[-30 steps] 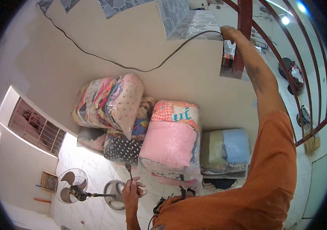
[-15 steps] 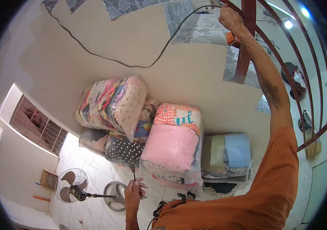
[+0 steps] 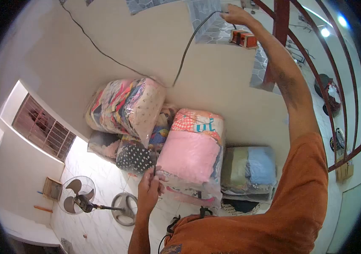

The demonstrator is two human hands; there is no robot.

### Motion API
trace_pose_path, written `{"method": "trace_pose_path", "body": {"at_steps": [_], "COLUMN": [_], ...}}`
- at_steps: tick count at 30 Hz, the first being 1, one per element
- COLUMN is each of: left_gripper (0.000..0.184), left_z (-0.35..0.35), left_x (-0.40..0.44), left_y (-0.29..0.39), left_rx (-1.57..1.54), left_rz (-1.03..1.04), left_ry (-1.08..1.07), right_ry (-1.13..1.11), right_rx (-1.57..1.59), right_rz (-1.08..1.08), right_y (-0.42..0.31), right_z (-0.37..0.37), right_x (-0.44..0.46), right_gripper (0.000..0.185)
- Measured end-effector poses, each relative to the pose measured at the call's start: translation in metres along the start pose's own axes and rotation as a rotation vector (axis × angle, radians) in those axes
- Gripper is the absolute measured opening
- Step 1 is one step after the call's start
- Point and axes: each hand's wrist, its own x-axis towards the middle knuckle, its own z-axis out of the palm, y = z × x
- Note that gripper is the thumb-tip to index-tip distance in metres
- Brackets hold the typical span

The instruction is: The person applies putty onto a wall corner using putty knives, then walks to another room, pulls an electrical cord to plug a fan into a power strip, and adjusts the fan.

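Note:
My right hand (image 3: 236,15) is closed around a black cable (image 3: 184,53) near the tiled stair steps. From that hand the cable droops in front of the wall, then climbs to the upper left. Just below the hand, an orange box with a dark band (image 3: 245,39) sits on a step. Lower down, my left hand (image 3: 149,188) pinches a thin dark stick-like tool (image 3: 154,169); its exact kind is unclear. Behind it are clear plastic bags of folded cloth: a pink bundle (image 3: 189,156), a polka-dot bundle (image 3: 135,158) and a multicoloured bundle (image 3: 123,106).
A dark red metal railing (image 3: 280,25) rises at the right of the steps. A pedestal fan (image 3: 83,203) lies tilted at lower left, its round base (image 3: 124,218) on the white tiles. Another bag of cloth (image 3: 248,169) rests against the wall. A barred window (image 3: 43,127) is at left.
My right hand has moved left with the cable, away from the railing post, and the orange box shows more fully. My left hand has risen slightly with the thin tool.

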Motion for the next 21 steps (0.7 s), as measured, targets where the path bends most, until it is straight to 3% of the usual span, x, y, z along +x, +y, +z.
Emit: {"method": "trace_pose_path", "body": {"at_steps": [2, 3, 5, 7, 9, 10, 11, 12, 13, 18, 21], "left_gripper": [0.031, 0.031, 0.03, 0.029, 0.029, 0.032, 0.034, 0.032, 0.03, 0.032, 0.029], "left_z": [-0.001, 0.0, 0.008, 0.018, 0.028, 0.033, 0.037, 0.04, 0.042, 0.047, 0.044], "left_x": [0.004, 0.008, 0.018, 0.036, 0.057, 0.075, 0.093, 0.107, 0.118, 0.138, 0.135], "left_y": [0.008, 0.013, 0.025, 0.05, 0.075, 0.079, 0.08, 0.083, 0.088, 0.109, 0.111], "left_rx": [0.036, 0.046, 0.06, 0.268, 0.281, 0.34, 0.403, 0.404, 0.408, 0.391, 0.343], "left_rz": [0.044, 0.042, 0.034, 0.172, 0.212, 0.412, 0.609, 0.604, 0.595, 0.52, 0.442], "left_ry": [0.001, 0.014, 0.034, 0.035, 0.005, 0.021, 0.049, 0.039, 0.029, -0.006, 0.022], "right_ry": [-0.277, -0.566, -0.505, -0.439, -0.408, -0.406, -0.386, -0.346, -0.295, -0.527, -0.528], "right_rx": [0.127, 0.215, 0.188, 0.182, 0.157, 0.132, 0.321, 0.508, 0.911, 1.552, 2.018], "right_rz": [0.087, 0.167, 0.177, 0.275, 0.293, 0.252, 0.374, 0.496, 0.786, 0.785, 0.851], "right_y": [-0.025, -0.021, -0.018, -0.011, -0.014, -0.017, -0.026, -0.035, -0.042, -0.041, -0.016], "right_z": [-0.035, -0.035, -0.023, -0.001, 0.002, -0.012, -0.023, -0.035, -0.043, -0.054, -0.026], "right_x": [-0.031, -0.043, -0.067, -0.07, -0.071, -0.072, -0.071, -0.07, -0.073, -0.082, -0.085], "right_gripper": [0.061, 0.065, 0.064, 0.052, 0.046, 0.046, 0.045, 0.044, 0.043, 0.038, 0.034]}}
